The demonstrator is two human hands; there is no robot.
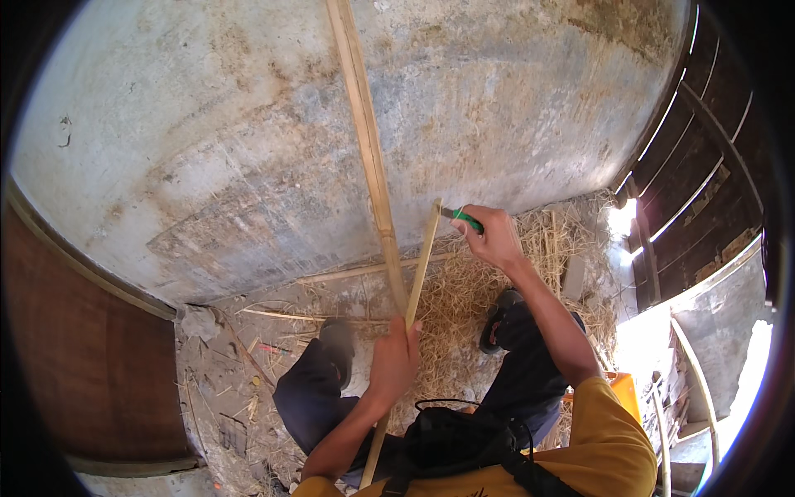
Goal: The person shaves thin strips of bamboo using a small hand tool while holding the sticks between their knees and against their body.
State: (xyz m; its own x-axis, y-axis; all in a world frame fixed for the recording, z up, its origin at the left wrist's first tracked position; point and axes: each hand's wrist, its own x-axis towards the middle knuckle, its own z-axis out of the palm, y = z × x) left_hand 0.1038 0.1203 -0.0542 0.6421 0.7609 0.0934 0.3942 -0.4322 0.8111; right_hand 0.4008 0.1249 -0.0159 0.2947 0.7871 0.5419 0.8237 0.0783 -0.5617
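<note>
My L grip [393,356] is closed round a pale strip [425,257], prob. split bamboo; my R grip [497,236] is closed on a small green-handled knife [470,222], w/ its blade at the strip's top end, touching or just beside, can't tell which. The strip is in front of me, slanting up thru the L grip, w/ its lower part running down btwn my legs toward the bottom edge.

Handling, my guess: light, stiff lengthwise but a bit springy, dry so not v. slippery; edges may be sharp or splintery, and the thin end could split. Best hold is mid-length, where the L grip is, fingers well clear of the blade.

Count: 1 strip, 1 knife. Next out, 1 long pole [361,116], running up across the pale wall [248,149]; its lower end meets the L grip area, can't tell if I'm touching it. Then 2 shoes [497,319], L one blurred, and 1 dark bag [447,435] at my waist. Loose straw [464,306] on the floor [203,360], too many bits to count. Farther out: 1 brown panel [91,331] at L, 1 yellow-orange container [625,396] at R, partly hidden.
</note>
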